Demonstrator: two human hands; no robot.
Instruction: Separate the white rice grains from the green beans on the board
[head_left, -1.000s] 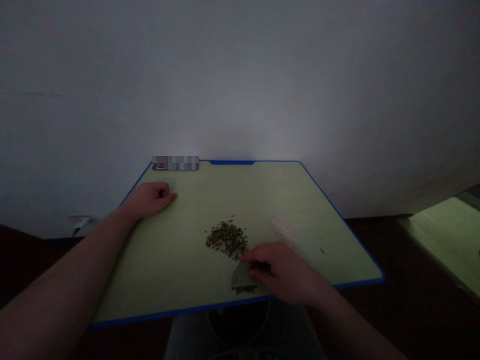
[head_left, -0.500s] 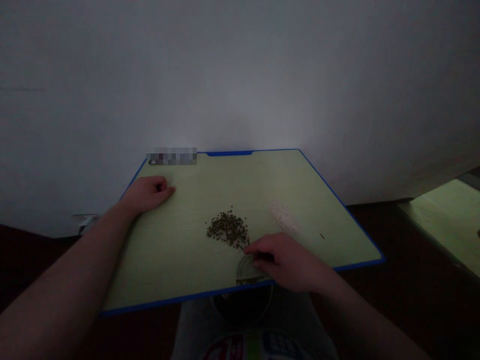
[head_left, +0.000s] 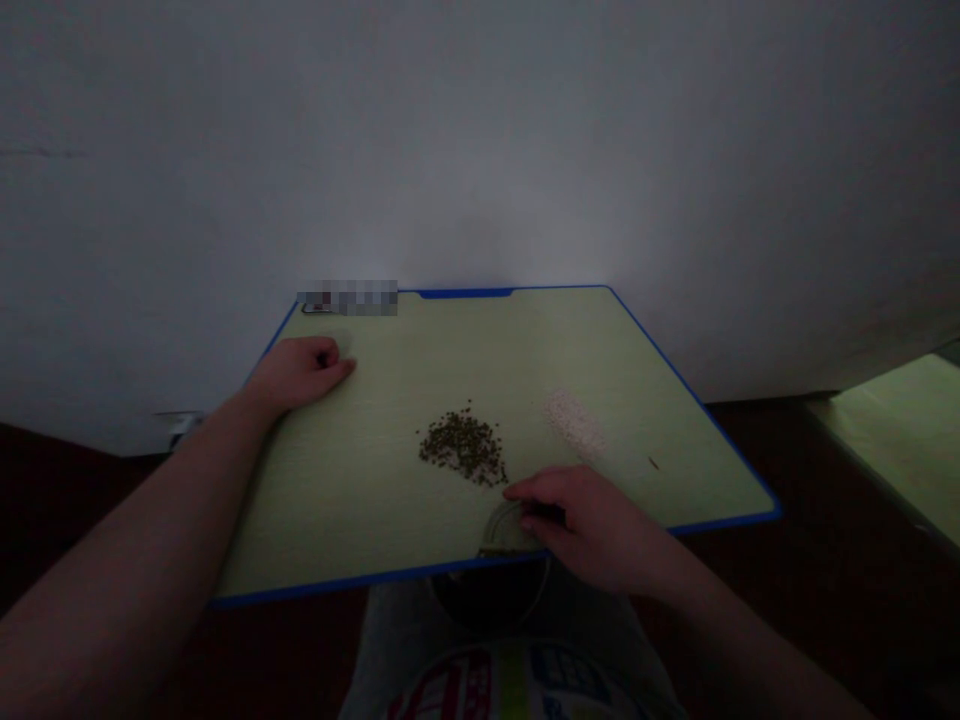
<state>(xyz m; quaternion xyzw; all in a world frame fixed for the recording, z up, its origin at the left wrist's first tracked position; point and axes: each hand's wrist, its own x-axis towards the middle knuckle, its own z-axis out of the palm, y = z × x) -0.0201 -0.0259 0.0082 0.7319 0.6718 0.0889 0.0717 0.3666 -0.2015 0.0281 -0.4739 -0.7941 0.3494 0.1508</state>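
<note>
My left hand (head_left: pixel 304 370) rests on the left part of the pale board (head_left: pixel 420 350), fingers curled in and thumb forward; nothing shows in it. On the near right side, my right hand (head_left: pixel 581 525) has its index finger stretched and its thumb apart below. That fingertip is just at the near right edge of a loose pile of small dark seed-like grains (head_left: pixel 461 445); no grain is visible between finger and thumb. Past the right hand lies a patch of small whitish grains (head_left: pixel 576 422). Grey curved lines (head_left: pixel 499 520) and a dark strip of bits (head_left: pixel 491 552) show at the near edge.
A thin dark sliver (head_left: pixel 654 463) lies toward the board's right. Under its near blue rim (head_left: pixel 337 583) is a dark round bowl-like container (head_left: pixel 487 597) above my lap. A wall (head_left: pixel 480 150) stands behind. Another pale surface (head_left: pixel 892 430) is at far right.
The whole view has shifted slightly, with the board appearing a little higher and further right. My right fingertip has drawn slightly away from the dark pile; the left hand stays put.
</note>
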